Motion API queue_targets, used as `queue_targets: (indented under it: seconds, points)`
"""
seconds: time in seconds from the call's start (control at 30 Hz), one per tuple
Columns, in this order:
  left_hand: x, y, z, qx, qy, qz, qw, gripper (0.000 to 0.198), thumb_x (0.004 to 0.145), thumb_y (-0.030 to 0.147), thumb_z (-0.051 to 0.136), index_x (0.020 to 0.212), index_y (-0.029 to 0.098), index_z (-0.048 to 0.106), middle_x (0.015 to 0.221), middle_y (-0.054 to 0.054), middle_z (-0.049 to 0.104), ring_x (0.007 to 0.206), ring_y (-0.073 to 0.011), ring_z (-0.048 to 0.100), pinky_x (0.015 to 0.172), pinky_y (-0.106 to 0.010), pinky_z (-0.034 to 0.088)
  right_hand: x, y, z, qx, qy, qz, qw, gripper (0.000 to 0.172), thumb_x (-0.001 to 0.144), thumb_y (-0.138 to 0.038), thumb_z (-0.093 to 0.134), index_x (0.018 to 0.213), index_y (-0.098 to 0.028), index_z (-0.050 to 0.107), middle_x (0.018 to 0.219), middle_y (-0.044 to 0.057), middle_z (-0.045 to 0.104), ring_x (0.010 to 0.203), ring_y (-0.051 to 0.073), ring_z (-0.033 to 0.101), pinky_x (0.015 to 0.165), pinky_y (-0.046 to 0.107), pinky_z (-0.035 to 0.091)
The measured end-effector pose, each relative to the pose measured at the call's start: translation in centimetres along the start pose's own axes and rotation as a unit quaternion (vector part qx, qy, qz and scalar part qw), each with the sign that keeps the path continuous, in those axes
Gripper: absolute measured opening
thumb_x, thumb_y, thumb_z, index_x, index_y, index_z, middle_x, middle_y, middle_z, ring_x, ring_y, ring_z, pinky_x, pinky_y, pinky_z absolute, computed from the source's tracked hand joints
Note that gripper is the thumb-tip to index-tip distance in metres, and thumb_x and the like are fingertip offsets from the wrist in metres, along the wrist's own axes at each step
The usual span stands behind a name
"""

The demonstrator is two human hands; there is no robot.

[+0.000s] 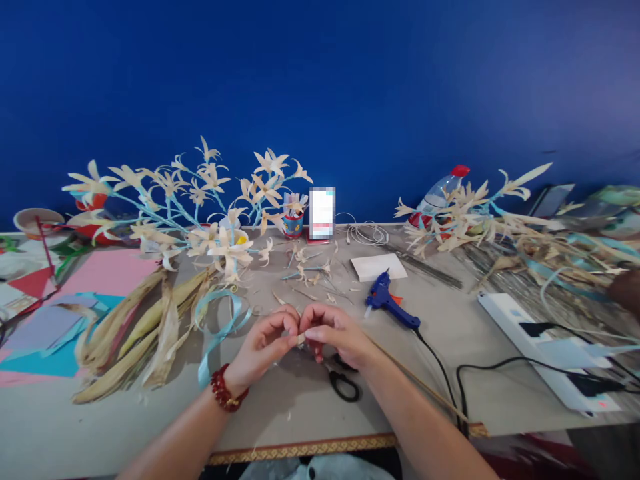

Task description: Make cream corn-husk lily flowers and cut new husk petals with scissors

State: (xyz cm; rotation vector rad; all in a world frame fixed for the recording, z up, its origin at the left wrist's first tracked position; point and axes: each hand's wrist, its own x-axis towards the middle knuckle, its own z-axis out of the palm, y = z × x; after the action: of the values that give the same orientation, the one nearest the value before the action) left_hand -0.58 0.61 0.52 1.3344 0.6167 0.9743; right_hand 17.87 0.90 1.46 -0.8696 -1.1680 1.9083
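Over the middle of the table my left hand and my right hand meet, fingertips together. Both are closed in a pinch on a small pale piece of husk, mostly hidden by the fingers. Black-handled scissors lie under my right hand, their blades largely covered. A light blue ribbon curls beside my left hand. Dried corn husks are heaped farther left. Beyond my hands lie small husk flowers and scraps. A blue glue gun rests to the right on its side.
Husk flowers on blue stems spread at the back left; more husk flowers lean by a red-capped bottle. A phone stands by a pen cup. Black cords cross near the power strip. Coloured paper lies left.
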Motion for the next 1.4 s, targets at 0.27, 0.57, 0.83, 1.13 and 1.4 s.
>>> queue_targets:
  seconds: [0.27,0.57,0.83,1.13,1.4]
  points:
    - [0.0,-0.2,-0.1,0.004,-0.001,0.013,1.000,0.016,0.083,0.029,0.063,0.074,0.017,0.057,0.081,-0.004,0.050,0.079,-0.0177,0.047,0.072,-0.029,0.036,0.2,0.4,-0.2,0.034,0.064,-0.016,0.997,0.012,0.068,-0.022,0.069,0.065,-0.015,0.060,0.051,-0.004,0.054,0.041,0.007,0.045,0.037,0.015,0.042]
    - [0.0,-0.1,-0.2,0.006,-0.007,0.009,1.000,0.015,0.083,0.028,0.062,0.074,0.017,0.056,0.083,-0.003,0.050,0.079,-0.0172,0.047,0.072,-0.028,0.035,-0.3,-0.4,-0.4,-0.038,-0.014,-0.006,0.999,0.019,0.073,-0.030,0.074,0.080,-0.016,0.064,0.069,-0.003,0.058,0.056,0.007,0.052,0.050,0.017,0.048]
    - [0.1,-0.2,0.0,0.005,-0.023,-0.011,1.000,0.017,0.083,0.031,0.061,0.075,0.017,0.056,0.080,-0.004,0.051,0.077,-0.0179,0.047,0.070,-0.028,0.035,-0.5,-1.2,-2.6,-0.079,0.027,-0.077,0.994,0.019,0.073,-0.033,0.073,0.073,-0.017,0.062,0.068,-0.002,0.058,0.056,0.011,0.053,0.054,0.024,0.046]
    - [0.0,-1.0,0.7,-0.009,0.018,-0.019,1.000,0.022,0.085,0.031,0.058,0.069,0.017,0.055,0.075,-0.004,0.051,0.073,-0.0171,0.046,0.068,-0.028,0.035,3.1,1.0,-5.8,-0.572,0.276,-0.254,0.730,0.014,0.086,-0.024,0.059,0.088,-0.023,0.073,0.087,0.007,0.067,0.085,0.023,0.057,0.080,0.037,0.042]
    - [-0.4,-1.0,1.0,0.060,0.006,0.002,0.998,0.025,0.086,0.036,0.056,0.069,0.017,0.056,0.072,-0.003,0.052,0.070,-0.0165,0.046,0.066,-0.027,0.036,2.4,0.1,-5.8,-0.538,0.347,-0.295,0.710,0.028,0.093,-0.023,0.045,0.111,-0.021,0.066,0.101,0.012,0.064,0.095,0.025,0.057,0.086,0.040,0.045]
